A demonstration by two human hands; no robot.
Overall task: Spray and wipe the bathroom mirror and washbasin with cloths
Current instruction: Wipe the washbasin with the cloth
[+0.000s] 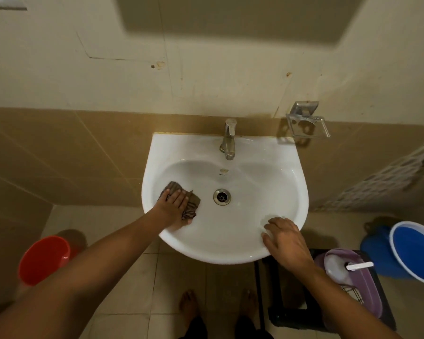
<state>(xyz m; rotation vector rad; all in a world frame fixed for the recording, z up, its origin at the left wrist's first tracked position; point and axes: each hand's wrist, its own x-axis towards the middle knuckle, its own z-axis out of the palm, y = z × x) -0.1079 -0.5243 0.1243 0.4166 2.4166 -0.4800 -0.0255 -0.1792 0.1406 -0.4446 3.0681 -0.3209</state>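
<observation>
Inside washbasin (230,250), left hand (173,201) flat on cloth (192,204).

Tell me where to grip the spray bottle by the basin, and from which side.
Grip the spray bottle round its white body, probably just under the nozzle, coming down from above. It lies tilted in the purple tub, whose walls seem to block a side approach, and the nozzle arm sticks out to the right, so keep to the left of it. The right hand is nearest.
</observation>
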